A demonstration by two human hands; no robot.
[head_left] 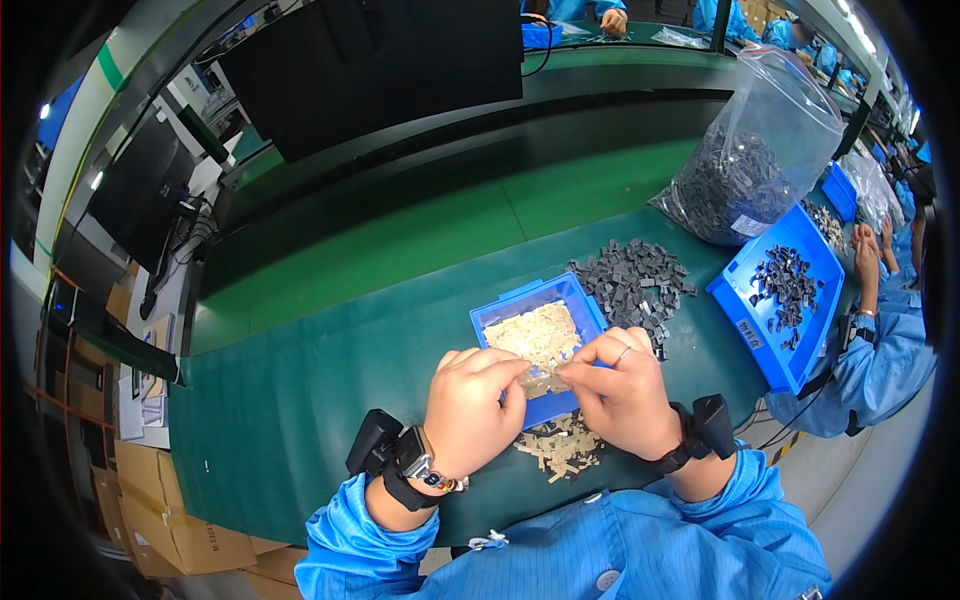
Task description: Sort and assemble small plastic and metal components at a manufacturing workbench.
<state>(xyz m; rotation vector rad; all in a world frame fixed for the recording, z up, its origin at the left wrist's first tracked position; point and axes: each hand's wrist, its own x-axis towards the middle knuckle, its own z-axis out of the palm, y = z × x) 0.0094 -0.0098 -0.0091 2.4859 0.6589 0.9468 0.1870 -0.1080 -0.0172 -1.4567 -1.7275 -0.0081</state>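
Note:
My left hand (468,412) and my right hand (628,398) meet over a small blue tray (497,307). On both hands thumb and forefinger are pinched together, almost tip to tip. Whatever sits between the fingertips is too small to make out. Inside the tray lies a heap of small flat tan pieces (545,335). More tan pieces (562,452), with some dark bits among them, are piled on the table just below the tray, between my wrists. Beyond my right hand spreads a loose pile of small dark grey pieces (632,285), close against the tray's right side.
A large clear bag (745,175) of dark pieces stands at the back right. In front of it, a bigger blue tray (765,355) holds dark pieces. A co-worker's arm (885,335) is at the far right. A black monitor panel (370,75) rises behind the green table (300,400).

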